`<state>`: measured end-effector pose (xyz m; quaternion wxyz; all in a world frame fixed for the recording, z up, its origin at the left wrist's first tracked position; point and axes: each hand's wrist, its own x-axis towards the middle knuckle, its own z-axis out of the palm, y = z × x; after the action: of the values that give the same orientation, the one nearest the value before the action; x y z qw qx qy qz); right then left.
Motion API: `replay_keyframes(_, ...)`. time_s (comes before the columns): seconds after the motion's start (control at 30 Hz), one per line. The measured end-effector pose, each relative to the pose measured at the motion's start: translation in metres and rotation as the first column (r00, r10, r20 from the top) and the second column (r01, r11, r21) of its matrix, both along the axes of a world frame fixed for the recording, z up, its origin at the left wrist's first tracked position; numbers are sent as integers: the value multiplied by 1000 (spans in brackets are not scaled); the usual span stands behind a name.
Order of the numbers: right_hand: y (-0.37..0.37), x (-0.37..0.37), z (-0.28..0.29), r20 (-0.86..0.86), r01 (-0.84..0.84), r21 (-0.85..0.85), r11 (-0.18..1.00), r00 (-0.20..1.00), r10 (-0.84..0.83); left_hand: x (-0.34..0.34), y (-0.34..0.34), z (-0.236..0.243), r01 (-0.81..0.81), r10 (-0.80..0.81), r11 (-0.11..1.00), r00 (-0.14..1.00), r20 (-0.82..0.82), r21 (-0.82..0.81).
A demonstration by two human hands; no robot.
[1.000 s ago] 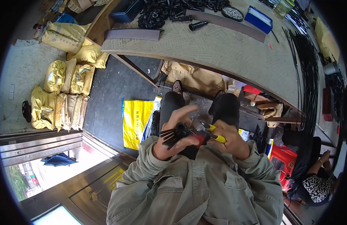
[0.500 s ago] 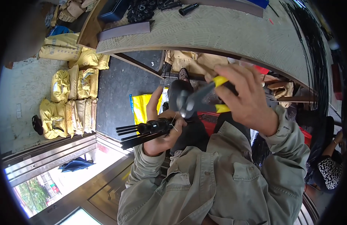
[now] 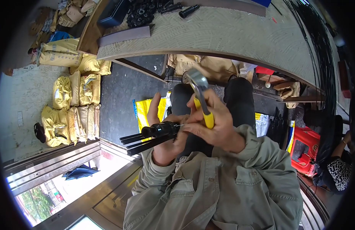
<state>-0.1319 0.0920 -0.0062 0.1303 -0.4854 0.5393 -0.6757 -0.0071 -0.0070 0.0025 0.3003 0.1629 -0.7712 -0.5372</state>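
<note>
My left hand is closed around a bundle of thin black rods with a round, glossy black hub, one finger sticking up beside it. The rods point to the left. In my right hand is a pair of pliers with yellow and dark grips, its metal head raised away from the bundle. The right thumb and fingertips meet at a thin wire at the hub's right end, close by my left hand. Whether the wire passes through the hub is hidden.
Across the front runs a workbench with a pile of black round parts and a long bunch of black rods. Yellow sacks are stacked at left. A red plastic stool and a seated person are at right.
My right hand has come left and down, bringing its fingertips to the wire. The pliers' head has swung up and away from the hub. My left hand keeps its hold.
</note>
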Motion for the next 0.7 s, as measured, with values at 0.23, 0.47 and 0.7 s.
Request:
replay_keyframes(0.23,17,9,34,-159,122,46,991,981,-113,-3,-2,-1,-21,42,940,998,54,-341)
replay_keyframes(0.47,10,-34,27,119,-270,334,903,962,244,2,-2,20,363,-380,920,919,110,146)
replay_keyframes(0.7,42,-53,38,-914,455,63,888,385,-132,-1,-16,17,280,-299,894,954,-1,349)
